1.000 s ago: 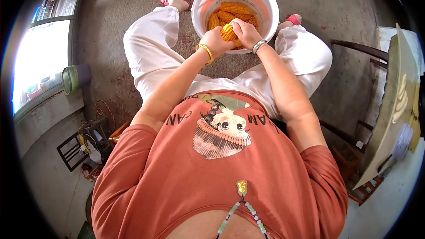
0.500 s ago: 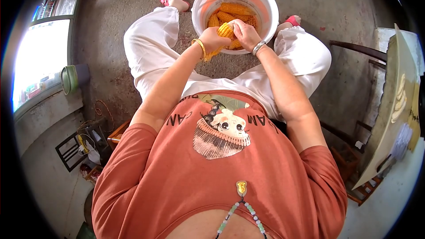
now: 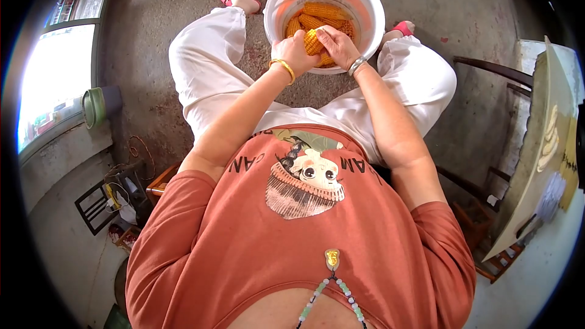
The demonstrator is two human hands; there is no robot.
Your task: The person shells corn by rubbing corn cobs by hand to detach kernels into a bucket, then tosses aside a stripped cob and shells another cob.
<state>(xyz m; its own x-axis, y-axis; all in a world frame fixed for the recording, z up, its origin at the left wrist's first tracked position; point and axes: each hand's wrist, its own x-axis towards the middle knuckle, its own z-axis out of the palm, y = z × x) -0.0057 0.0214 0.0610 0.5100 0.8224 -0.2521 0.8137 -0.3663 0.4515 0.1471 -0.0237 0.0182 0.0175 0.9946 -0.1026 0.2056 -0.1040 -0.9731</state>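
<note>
An ear of yellow corn [image 3: 313, 42] is held between both hands over the near rim of a round white bucket [image 3: 277, 0]. My left hand [image 3: 294, 53], with a gold bangle at the wrist, wraps round the ear from the left side. From the right, my right hand [image 3: 339, 47], with a silver bangle at the wrist, is closed on the same ear, its thumb pressed on the kernels. Inside the bucket lie several more ears of corn [image 3: 323, 11], partly hidden behind the hands.
The bucket stands on the concrete floor [image 3: 164, 36] between my feet in pink sandals. A green bin [image 3: 94, 108] is at the left. Dark curved wooden arms [image 3: 496, 68] and a tilted board [image 3: 548, 146] are at the right.
Half a second ago my left hand was turned, with the ear tilted toward me; now it has turned back and the ear sits slightly lower and right, near my right thumb.
</note>
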